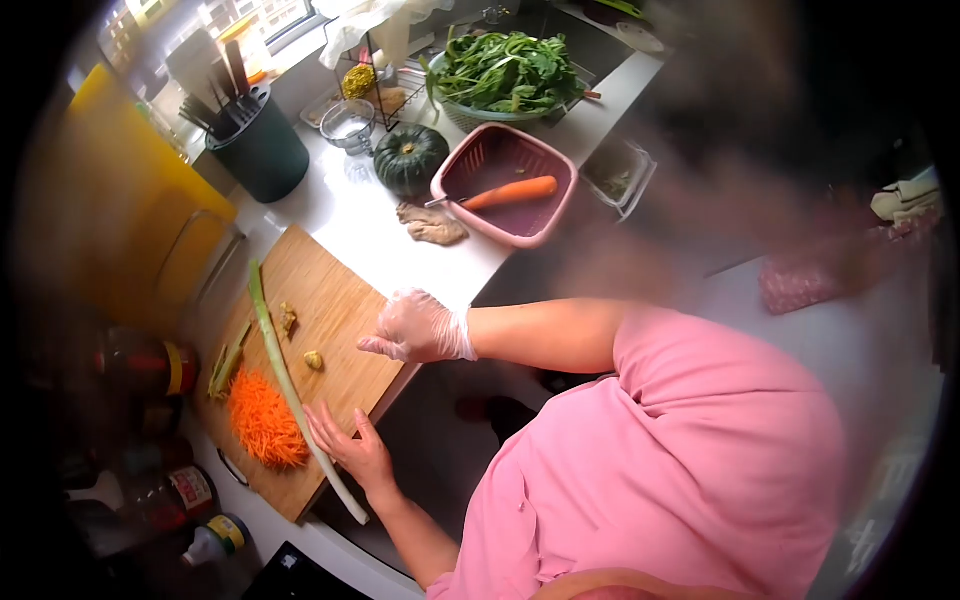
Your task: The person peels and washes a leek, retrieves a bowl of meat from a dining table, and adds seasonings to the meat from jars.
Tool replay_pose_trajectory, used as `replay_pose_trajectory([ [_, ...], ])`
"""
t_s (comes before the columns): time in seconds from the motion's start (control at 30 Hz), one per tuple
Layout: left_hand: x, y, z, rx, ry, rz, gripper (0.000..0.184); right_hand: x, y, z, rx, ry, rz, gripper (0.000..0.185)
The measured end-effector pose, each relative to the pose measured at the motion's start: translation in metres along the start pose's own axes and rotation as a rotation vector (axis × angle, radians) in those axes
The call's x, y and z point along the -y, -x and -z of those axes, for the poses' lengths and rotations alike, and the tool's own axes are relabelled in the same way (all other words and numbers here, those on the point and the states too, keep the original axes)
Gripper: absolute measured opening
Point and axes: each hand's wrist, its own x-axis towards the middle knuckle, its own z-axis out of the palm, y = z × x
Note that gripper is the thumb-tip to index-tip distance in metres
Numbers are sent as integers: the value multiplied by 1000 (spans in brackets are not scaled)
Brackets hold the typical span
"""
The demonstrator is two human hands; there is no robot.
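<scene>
My left hand (358, 455) is bare, its fingers stretched out and apart against a long leek (283, 385). The leek lies across the wooden cutting board (340, 300), its white end past the board's edge. My right hand (418, 327), in a clear disposable glove, is curled closed above the board's edge; whatever its fingers might hold is hidden. On the board are a heap of shredded carrot (265, 420), small pieces of what looks like ginger (313, 360) and some green stalk pieces (228, 362).
Behind the board stand a dark green utensil holder (262, 150), a dark green pumpkin (410, 160) and a ginger root (432, 224). A pink basket (562, 205) holds a carrot (515, 192). Leafy greens (510, 72) fill a colander. Bottles (215, 540) line the left side.
</scene>
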Motion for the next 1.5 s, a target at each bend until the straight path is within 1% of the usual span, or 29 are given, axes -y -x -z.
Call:
replay_pose_trajectory([
  [0.07, -18, 10, -9, 1, 15, -5, 53, -13, 15, 13, 42, -64, -44, 48],
  [0.13, -40, 21, -16, 14, 90, 53, 52, -25, 34, 46, 42, -51, -38, 47],
  [0.17, -39, 30, -24, 17, 58, 1, 51, -35, 44, 62, -20, -34, 5, 40],
  [0.23, -69, 40, -29, 22, 48, -29, 51, -66, 64, 92, -163, -81, 102, 27],
  [0.27, -88, 45, -33, 39, 56, -55, 51, -80, 75, 109, -212, -71, 58, 24],
  [0.33, -131, 51, -46, 44, 78, -43, 50, -113, 105, 140, -133, -41, -145, 20],
  [0.37, -155, 53, -52, 78, 136, -48, 49, -135, 120, 149, -224, -67, -70, 19],
  [0.4, -180, 55, -63, 113, 196, -53, 49, -153, 134, 163, -310, -91, 7, 22],
  [0.43, -204, 57, -75, 99, 200, -56, 49, -168, 151, 178, -223, -104, -73, 33],
  [0.47, -232, 59, -88, 105, 185, -84, 49, -185, 171, 196, -134, -42, -96, 51],
  [0.53, -287, 61, -117, 103, 169, -111, 49, -226, 208, 212, -72, 28, -176, 65],
  [0.57, -320, 62, -132, 141, 326, -61, 49, -248, 231, 221, 3, 11, -231, 72],
  [0.6, -351, 61, -146, 181, 484, -12, 49, -267, 249, 232, 23, -30, -269, 71],
  [0.63, -383, 57, -155, 204, 465, -75, 49, -284, 267, 244, 33, -54, -306, 70],
  [0.67, -413, 54, -171, 242, 525, -70, 50, -304, 286, 256, 40, -77, -343, 70],
  [0.73, -464, 41, -188, 250, 377, -332, 51, -335, 317, 276, 31, -84, -440, 63],
  [0.8, -508, 22, -201, 260, 319, -491, 53, -364, 346, 294, -29, -106, -495, 59],
  [0.83, -531, 13, -206, 289, 438, -466, 53, -374, 359, 302, -102, -98, -494, 55],
  [0.9, -567, -10, -220, 289, 425, -540, 52, -399, 383, 319, -111, -128, -533, 53],
  [1.0, -607, -47, -252, 318, 559, -599, 49, -437, 419, 330, -134, -171, -668, 51],
  [1.03, -626, -61, -256, 336, 600, -633, 46, -448, 432, 337, -125, -181, -721, 50],
  [1.07, -651, -72, -262, 320, 722, -628, 40, -462, 447, 343, -107, -180, -771, 49],
  [1.13, -695, -103, -268, 227, 683, -815, 36, -494, 477, 357, -110, -140, -846, 48],
  [1.2, -738, -131, -277, 126, 720, -935, 35, -519, 503, 388, -97, -150, -901, 47],
  [1.23, -766, -145, -281, 50, 802, -1016, 36, -537, 524, 395, -156, -99, -951, 46],
  [1.33, -846, -182, -295, -157, 1137, -1239, 38, -562, 559, 438, -156, -32, -1171, 45],
  [1.37, -874, -188, -304, -213, 1271, -1295, 39, -572, 575, 449, -213, -25, -1181, 45],
  [1.4, -907, -191, -314, -243, 1396, -1329, 39, -582, 591, 460, -266, -27, -1193, 45],
  [1.5, -996, -184, -347, -309, 1692, -1382, 39, -598, 624, 494, -338, -55, -1394, 45],
])
